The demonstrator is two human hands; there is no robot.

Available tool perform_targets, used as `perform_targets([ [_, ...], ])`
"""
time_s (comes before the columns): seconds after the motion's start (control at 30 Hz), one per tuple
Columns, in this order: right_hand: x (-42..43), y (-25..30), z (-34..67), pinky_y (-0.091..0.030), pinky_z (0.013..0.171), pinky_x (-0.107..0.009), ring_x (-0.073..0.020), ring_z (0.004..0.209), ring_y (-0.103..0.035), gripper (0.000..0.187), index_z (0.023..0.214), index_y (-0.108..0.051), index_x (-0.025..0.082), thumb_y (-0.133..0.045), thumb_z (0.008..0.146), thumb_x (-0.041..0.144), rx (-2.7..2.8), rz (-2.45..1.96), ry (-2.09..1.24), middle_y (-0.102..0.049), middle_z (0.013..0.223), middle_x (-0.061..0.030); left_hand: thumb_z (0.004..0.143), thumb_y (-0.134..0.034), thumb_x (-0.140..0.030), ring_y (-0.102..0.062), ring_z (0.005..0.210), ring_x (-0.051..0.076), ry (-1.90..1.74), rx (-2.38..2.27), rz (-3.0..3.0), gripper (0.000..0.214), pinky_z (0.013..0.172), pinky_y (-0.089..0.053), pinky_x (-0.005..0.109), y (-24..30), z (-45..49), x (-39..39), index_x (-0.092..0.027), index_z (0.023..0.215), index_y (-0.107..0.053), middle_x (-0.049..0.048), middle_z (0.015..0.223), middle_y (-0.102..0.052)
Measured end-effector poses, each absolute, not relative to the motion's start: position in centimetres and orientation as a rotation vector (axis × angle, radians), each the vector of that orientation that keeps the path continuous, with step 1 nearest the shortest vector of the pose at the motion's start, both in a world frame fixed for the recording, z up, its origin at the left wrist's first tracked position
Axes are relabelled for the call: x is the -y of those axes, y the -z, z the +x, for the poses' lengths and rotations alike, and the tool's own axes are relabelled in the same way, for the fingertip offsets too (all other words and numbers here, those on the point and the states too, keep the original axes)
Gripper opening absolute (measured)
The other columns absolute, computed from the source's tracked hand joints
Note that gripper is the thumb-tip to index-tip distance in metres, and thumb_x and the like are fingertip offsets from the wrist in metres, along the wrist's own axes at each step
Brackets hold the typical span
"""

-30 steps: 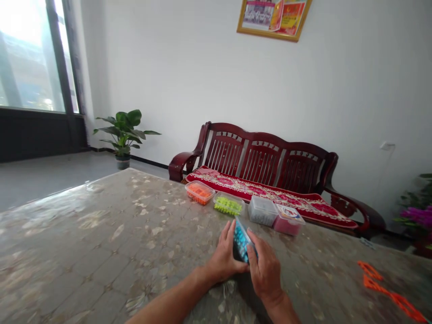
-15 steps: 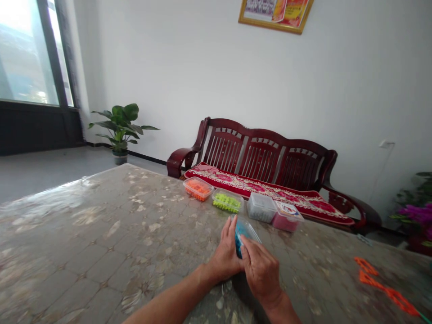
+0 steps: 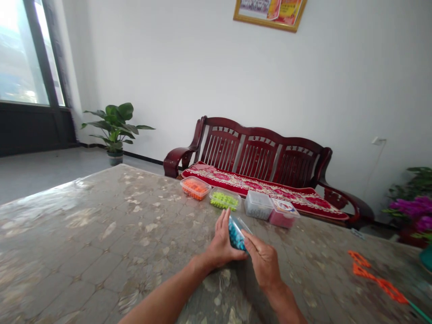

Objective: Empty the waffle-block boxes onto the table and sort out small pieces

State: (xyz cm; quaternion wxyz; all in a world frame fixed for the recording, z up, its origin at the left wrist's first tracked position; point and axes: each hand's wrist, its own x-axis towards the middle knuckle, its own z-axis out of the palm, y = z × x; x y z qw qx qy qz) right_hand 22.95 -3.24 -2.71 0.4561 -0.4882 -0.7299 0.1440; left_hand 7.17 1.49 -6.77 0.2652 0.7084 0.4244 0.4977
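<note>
Both my hands grip a small clear plastic box of blue pieces [image 3: 235, 233], tilted up on its edge just above the patterned table [image 3: 101, 234]. My left hand [image 3: 221, 245] cups its left side with fingers pointing up. My right hand [image 3: 265, 261] closes on its right side, fingers curled over the lid. Beyond the box a row of clear boxes stands at the table's far edge: orange pieces [image 3: 195, 187], green pieces [image 3: 224, 199], grey pieces [image 3: 258, 205] and a pink-filled box with a printed lid [image 3: 283, 213].
An orange chain of linked pieces [image 3: 373, 276] lies on the table at the right. A dark red wooden bench [image 3: 259, 162] with a red cushion stands behind the table. A potted plant [image 3: 116, 128] stands by the window; purple flowers [image 3: 413, 211] are at the far right.
The blue box stays in both hands, turning more onto its edge. My right hand slid lower on it. The view has shifted slightly to the right.
</note>
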Motion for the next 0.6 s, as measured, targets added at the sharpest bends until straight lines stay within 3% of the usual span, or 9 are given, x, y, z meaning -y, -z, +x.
perform_targets([
  [0.13,2.9,2.7,23.2,-0.057,0.094,-0.038,-0.0239,0.106,-0.07,0.034,0.116,-0.074,0.026,-0.049,0.097,0.04,1.896,-1.146,-0.356,-0.074,0.116,-0.0059,0.051,-0.087,-0.049,-0.019,0.149,0.039,-1.373,-1.201,1.844,0.13,0.121,-0.017,0.056,6.4,6.3,-2.7,-0.018,0.156,-0.016,0.0208,0.158,-0.025],
  [0.27,3.0,2.1,23.0,-0.054,0.091,-0.041,-0.0244,0.105,-0.066,0.029,0.117,-0.072,0.029,-0.05,0.098,0.03,2.062,-1.159,0.125,-0.073,0.114,-0.0057,0.054,-0.087,-0.044,-0.023,0.148,0.038,-1.304,-1.301,1.829,0.113,0.119,-0.021,0.055,6.8,6.4,-2.8,-0.02,0.15,-0.032,0.0191,0.153,-0.032],
  [0.37,3.2,1.5,22.8,-0.052,0.077,-0.039,-0.0247,0.091,-0.063,0.023,0.107,-0.074,0.029,-0.054,0.096,0.026,2.066,-1.231,0.48,-0.071,0.1,-0.0067,0.055,-0.087,-0.046,-0.02,0.149,0.038,-1.287,-1.33,1.902,0.104,0.118,-0.023,0.057,6.8,6.5,-2.4,-0.024,0.145,-0.041,0.0182,0.156,-0.028],
  [0.47,3.4,1.2,22.9,-0.047,0.07,-0.035,-0.0222,0.079,-0.06,0.021,0.095,-0.073,0.028,-0.053,0.095,0.022,2.089,-1.261,0.621,-0.066,0.082,-0.0052,0.055,-0.087,-0.055,-0.017,0.149,0.041,-1.258,-1.304,2.062,0.091,0.117,-0.023,0.058,6.3,6.1,-2.0,-0.025,0.135,-0.054,0.0159,0.16,-0.023],
  [0.6,3.5,1.6,22.9,-0.042,0.063,-0.032,-0.0204,0.071,-0.058,0.025,0.081,-0.068,0.027,-0.049,0.097,0.019,2.139,-1.271,0.675,-0.062,0.071,-0.0032,0.068,-0.079,-0.058,-0.018,0.149,0.039,-1.17,-1.171,2.288,0.062,0.118,-0.023,0.056,5.4,5.5,-1.5,-0.028,0.12,-0.066,0.0105,0.157,-0.034],
])
